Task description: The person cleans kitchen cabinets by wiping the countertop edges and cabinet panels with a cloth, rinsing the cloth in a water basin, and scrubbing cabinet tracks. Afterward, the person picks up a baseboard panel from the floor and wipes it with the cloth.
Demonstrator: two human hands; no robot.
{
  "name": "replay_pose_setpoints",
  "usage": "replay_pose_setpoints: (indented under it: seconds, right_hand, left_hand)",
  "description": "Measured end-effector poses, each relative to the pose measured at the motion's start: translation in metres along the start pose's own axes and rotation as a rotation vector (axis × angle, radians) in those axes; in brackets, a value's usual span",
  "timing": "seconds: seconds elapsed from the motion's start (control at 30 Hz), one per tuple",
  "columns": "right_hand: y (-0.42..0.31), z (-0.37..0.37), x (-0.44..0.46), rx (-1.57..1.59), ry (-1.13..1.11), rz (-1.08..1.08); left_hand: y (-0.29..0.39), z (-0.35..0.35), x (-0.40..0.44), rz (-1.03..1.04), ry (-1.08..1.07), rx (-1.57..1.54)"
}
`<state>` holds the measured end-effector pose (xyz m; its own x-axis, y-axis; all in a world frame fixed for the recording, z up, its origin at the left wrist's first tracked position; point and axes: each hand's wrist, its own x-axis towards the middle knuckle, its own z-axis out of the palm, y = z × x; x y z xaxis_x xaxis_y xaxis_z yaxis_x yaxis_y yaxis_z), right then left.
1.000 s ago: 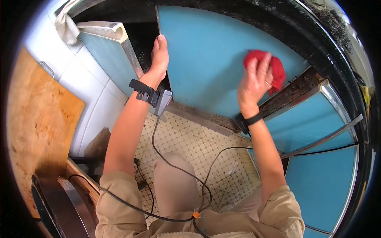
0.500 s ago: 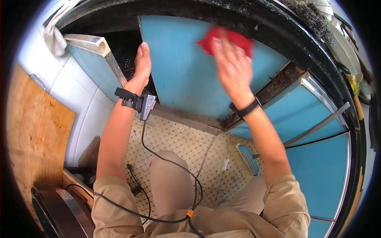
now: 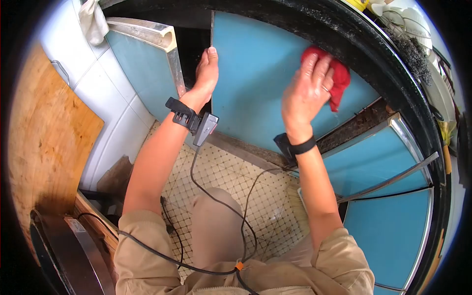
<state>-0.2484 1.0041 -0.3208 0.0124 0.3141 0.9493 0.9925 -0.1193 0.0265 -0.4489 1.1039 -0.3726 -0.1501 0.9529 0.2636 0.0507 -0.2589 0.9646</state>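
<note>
My right hand [image 3: 305,98] presses a crumpled red cloth [image 3: 340,81] against the upper right part of a blue cabinet panel [image 3: 250,73]. Its fingers bend over the cloth and look wet. At the panel's left edge, my left hand [image 3: 206,76] holds on, with the thumb pointing up and some fingers out of sight in the dark gap. Left of that gap, a blue cabinet door [image 3: 140,64] with a metal-edged frame stands swung out. Both wrists wear black straps, and a small grey device [image 3: 206,129] with a cable sits on the left one.
A black counter edge [image 3: 314,32] curves above the panel. Another blue door [image 3: 368,155] with a metal bar [image 3: 393,177] stands at right. A wooden board [image 3: 59,132] leans at left above a dark round metal object [image 3: 73,255]. Cables cross my lap over the tiled floor [image 3: 275,196].
My right hand has slid the red cloth to the right and slightly down across the panel. The view has shifted, and my left hand stays at the panel's edge.
</note>
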Motion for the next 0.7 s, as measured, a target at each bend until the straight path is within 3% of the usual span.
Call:
replay_pose_setpoints:
  seconds: [0.1,0.17,0.23,0.3,0.37,0.5,0.6,0.67,0.7]
  right_hand:
    - [-0.028,0.01,0.003,0.09,0.024,-0.156]
    - [-0.06,0.01,0.015,0.358,-0.121,-0.261]
    - [-0.081,0.024,0.025,0.269,-0.092,-0.308]
    - [-0.082,0.035,0.028,0.152,0.166,-0.45]
    - [-0.073,0.036,0.008,0.242,0.04,-0.442]
    - [-0.064,0.064,-0.062,0.22,-0.047,-0.613]
    - [-0.068,0.1,-0.131,0.371,-0.139,-0.702]
    - [-0.07,0.117,-0.174,0.39,-0.481,-0.78]
    - [-0.067,0.126,-0.201,0.398,-0.482,-0.771]
  left_hand:
    - [-0.002,-0.001,0.001,0.011,-0.003,-0.008]
    - [0.002,0.001,-0.004,-0.002,-0.012,-0.009]
    - [0.011,-0.003,-0.01,0.02,-0.031,-0.106]
    - [0.002,-0.002,-0.004,0.013,-0.075,-0.236]
    - [-0.007,0.0,-0.001,-0.046,0.017,-0.355]
    - [0.005,-0.002,-0.011,-0.014,-0.066,-0.399]
    - [-0.006,-0.001,-0.001,0.005,-0.021,-0.187]
    - [-0.012,0.0,0.003,-0.009,-0.04,-0.14]
    - [-0.015,0.001,0.005,0.011,-0.026,-0.12]
